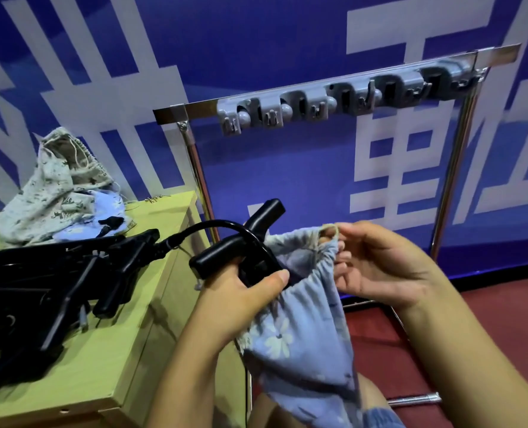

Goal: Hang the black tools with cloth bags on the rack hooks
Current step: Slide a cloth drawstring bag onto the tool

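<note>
Below the rack [343, 97], my left hand [241, 301] grips the black tool [241, 242] steady while my right hand [376, 267] pinches the blue bag [302, 329]'s drawstring, keeping its mouth open.

I see two bare forearms coming up from the near edge, and I find no sleeve on either as far as they show. My left hand [241, 291] wears no glove, ring or band; its thumbnail is short and plain. My right hand [380, 267] is just as bare, with no watch or strap at the wrist, and its nails are too blurred for me to judge. Near the bottom, between the two forearms, a patch of blue denim-like cloth [383, 418] shows, which I take for my clothing
</note>
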{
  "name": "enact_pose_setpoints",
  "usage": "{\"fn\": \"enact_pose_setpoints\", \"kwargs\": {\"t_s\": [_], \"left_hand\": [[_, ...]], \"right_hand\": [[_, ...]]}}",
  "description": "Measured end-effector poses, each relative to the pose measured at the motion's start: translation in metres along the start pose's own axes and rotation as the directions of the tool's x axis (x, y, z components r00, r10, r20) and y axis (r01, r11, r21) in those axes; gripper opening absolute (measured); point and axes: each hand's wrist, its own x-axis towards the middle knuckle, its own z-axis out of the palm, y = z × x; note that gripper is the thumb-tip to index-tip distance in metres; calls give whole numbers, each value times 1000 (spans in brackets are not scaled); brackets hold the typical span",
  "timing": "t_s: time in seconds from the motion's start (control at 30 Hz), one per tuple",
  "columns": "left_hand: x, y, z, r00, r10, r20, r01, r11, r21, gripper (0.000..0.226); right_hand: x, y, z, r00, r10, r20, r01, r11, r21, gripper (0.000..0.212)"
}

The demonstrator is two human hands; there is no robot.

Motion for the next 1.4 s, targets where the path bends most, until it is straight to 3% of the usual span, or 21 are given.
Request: {"fn": "enact_pose_setpoints", "kwargs": {"t_s": [0.07,0.13,0.23,0.3,0.33,0.43,0.5,0.57,0.7,0.83,0.93,0.97,1.07,1.17,1.27,1.33,1.37,1.4], "left_hand": [[1,-2,-2,1000,-10,16,10,1000,-10,46],[2,-5,-4,1000,-13,4,13,999,-39,45],[1,-7,-2,999,-35,-33,33,999,-34,33],[-1,-7,-2,995,-56,-78,55,998,-18,20],[-2,-6,-2,993,-69,-97,70,998,6,17],[-3,-5,-3,990,-91,-105,93,996,10,18],[-1,-5,-4,994,-77,-77,74,997,-38,23],[0,-7,-6,998,-59,-36,57,996,-68,25],[5,-15,-10,996,-86,-14,82,979,-185,44],[9,-23,-25,995,-90,34,96,930,-354,36],[11,-31,-41,998,-57,18,59,900,-432,76],[11,-32,-44,998,-60,-3,52,883,-466,79],[11,-29,-51,998,-29,-55,3,907,-422,52],[6,-25,-59,999,-2,-39,-15,898,-440,29],[6,-31,-77,995,35,94,29,794,-607,61],[4,-29,-85,956,136,261,139,572,-808,56],[2,-29,-88,966,161,200,91,517,-851,50],[-3,-30,-95,992,87,87,30,515,-857,52]], "right_hand": [[-3,-5,-6,998,-12,-62,16,998,67,24],[-6,-4,-9,983,-81,-166,81,997,-6,30],[-7,-1,-9,873,-320,-368,158,899,-408,25],[-8,-1,-10,764,-507,-400,134,731,-670,23],[-10,-2,-10,776,-504,-379,125,712,-691,25],[-13,-3,-8,928,-272,-253,142,890,-433,40],[-13,-2,-9,962,-175,-211,141,976,-168,41],[-12,-2,-8,975,-113,-193,116,993,6,39],[-15,-9,-8,981,-99,-168,102,995,10,31],[-20,-20,-17,966,-159,-206,158,987,-20,32],[-19,-20,-23,990,-116,-83,121,991,58,19],[-18,-18,-22,988,-135,-73,141,987,79,16],[-16,-17,-24,950,-275,-145,296,943,152,40],[-12,-14,-43,958,-286,-19,280,919,279,47],[-16,-14,-59,950,-305,-69,311,901,302,41],[-18,-14,-63,923,-378,-78,383,875,296,36],[-18,-14,-62,918,-394,-54,388,859,335,35],[-17,-13,-60,910,-414,-35,393,832,392,41]]}}
